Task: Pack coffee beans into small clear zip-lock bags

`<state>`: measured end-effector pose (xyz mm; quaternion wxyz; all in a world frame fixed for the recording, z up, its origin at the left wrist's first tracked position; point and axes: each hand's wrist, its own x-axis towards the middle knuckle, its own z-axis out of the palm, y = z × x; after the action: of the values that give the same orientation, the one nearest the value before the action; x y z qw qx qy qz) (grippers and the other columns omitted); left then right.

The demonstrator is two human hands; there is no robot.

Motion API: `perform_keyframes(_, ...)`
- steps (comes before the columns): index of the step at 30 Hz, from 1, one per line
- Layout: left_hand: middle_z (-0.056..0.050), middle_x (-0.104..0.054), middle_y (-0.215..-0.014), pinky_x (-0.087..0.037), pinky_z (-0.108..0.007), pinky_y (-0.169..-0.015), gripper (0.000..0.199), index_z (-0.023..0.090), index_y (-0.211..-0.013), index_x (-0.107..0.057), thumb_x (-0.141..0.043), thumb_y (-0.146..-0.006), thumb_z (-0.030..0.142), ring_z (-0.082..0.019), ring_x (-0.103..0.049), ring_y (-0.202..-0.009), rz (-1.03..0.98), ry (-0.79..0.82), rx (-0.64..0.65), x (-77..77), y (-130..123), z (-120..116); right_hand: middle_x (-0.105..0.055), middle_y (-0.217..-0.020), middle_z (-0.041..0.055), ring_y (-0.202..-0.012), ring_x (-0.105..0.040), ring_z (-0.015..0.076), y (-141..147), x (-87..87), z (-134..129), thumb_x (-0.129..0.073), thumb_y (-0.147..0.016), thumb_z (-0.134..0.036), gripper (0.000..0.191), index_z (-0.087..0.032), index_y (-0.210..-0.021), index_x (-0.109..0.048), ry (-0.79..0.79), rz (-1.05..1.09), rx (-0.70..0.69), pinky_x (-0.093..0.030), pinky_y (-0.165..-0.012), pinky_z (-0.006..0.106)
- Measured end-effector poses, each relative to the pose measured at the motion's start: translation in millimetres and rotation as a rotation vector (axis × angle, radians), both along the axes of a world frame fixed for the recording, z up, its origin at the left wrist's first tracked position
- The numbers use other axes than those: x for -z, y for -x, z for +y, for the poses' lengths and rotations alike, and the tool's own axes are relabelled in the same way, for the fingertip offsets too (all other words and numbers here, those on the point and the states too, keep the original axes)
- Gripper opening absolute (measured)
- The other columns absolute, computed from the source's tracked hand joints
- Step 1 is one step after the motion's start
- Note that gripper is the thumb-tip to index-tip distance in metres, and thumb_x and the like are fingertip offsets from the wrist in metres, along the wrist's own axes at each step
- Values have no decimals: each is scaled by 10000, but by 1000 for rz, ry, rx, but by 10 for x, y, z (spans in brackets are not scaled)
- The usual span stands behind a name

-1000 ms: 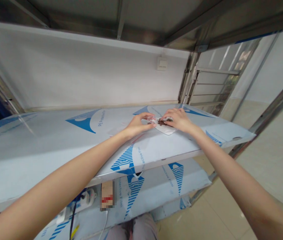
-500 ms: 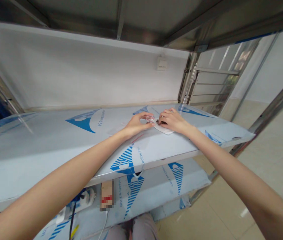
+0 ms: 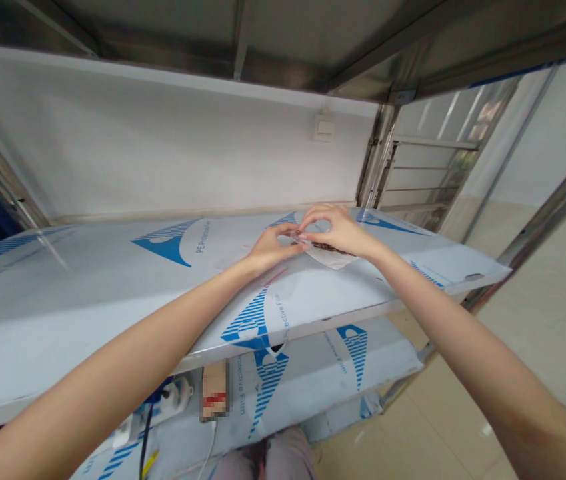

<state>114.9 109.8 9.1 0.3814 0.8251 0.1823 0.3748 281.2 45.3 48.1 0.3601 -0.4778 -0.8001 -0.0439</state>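
A small clear plastic packet (image 3: pixel 327 253) lies on the film-covered steel table top (image 3: pixel 113 267), with a white backing and dark brown pieces inside. My left hand (image 3: pixel 273 248) pinches the packet's near-left corner between fingers and thumb. My right hand (image 3: pixel 337 231) arches over the packet, and its fingertips meet the same corner beside my left fingers. The hand partly hides the brown contents.
A steel shelf overhead (image 3: pixel 173 33) limits room above the table. A white wall with a socket (image 3: pixel 323 128) stands behind it. A lower film-covered shelf (image 3: pixel 313 373) holds a power strip (image 3: pixel 173 400) and a small cardboard box (image 3: pixel 214 390). A tiled floor (image 3: pixel 527 373) lies right.
My right hand has lifted and shifted left, its fingers now reaching the packet's corner beside my left hand. More of the brown contents shows, and the packet has turned slightly.
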Motion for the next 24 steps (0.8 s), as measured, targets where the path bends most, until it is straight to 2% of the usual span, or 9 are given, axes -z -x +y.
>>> perform_keyframes(4, -123, -647, -1113, -392, -395, -965, 459, 120, -1050, -629, -695, -662, 355, -233, -576, -1042, -18, 25, -32, -7, 16, 13, -669, -857, 29, -860, -571, 209, -15, 7, 32, -646, -749, -362, 141, -229, -769, -688, -10, 3, 35, -363, -839, 376)
perform_keyframes(10, -98, -660, -1105, -391, -397, -975, 426, 152, -1039, -651, -695, -674, 368, -229, -582, -1043, -38, 0, -40, -3, 22, 23, -670, -883, 42, -866, -571, 195, -113, 15, 106, -610, -778, -365, 187, -213, -806, -715, 53, 18, -6, -382, -814, 350)
perform_keyframes(14, -122, -667, -1091, -399, -370, -966, 450, 116, -1054, -652, -700, -673, 351, -237, -592, -1038, -85, -10, -88, -10, 20, 26, -674, -851, 49, -811, -570, 167, 18, -9, 48, -513, -840, -402, 294, -192, -842, -718, 123, 63, 35, -390, -746, 305)
perform_keyframes(17, -150, -648, -1126, -400, -369, -963, 483, 90, -1085, -639, -693, -675, 339, -253, -585, -1063, -118, -12, -130, -20, 19, 45, -677, -797, 33, -731, -569, 145, 188, -49, 9, -563, -800, -366, 239, -185, -826, -717, 189, 79, 64, -384, -676, 275)
perform_keyframes(21, -150, -618, -1183, -380, -367, -990, 589, 99, -1149, -606, -733, -627, 341, -256, -555, -1119, -158, -19, -188, -51, 24, 108, -674, -730, 33, -660, -559, 136, 301, -125, 82, -599, -753, -282, 164, -163, -771, -710, 141, 91, 145, -364, -613, 266)
perform_keyframes(24, -138, -613, -1195, -363, -348, -1007, 670, 97, -1233, -538, -732, -639, 340, -232, -548, -1130, -192, 2, -221, -116, 67, 172, -677, -757, 38, -681, -570, 140, 247, -158, 217, -572, -772, -281, 173, -159, -771, -694, 102, 126, 93, -384, -634, 265)
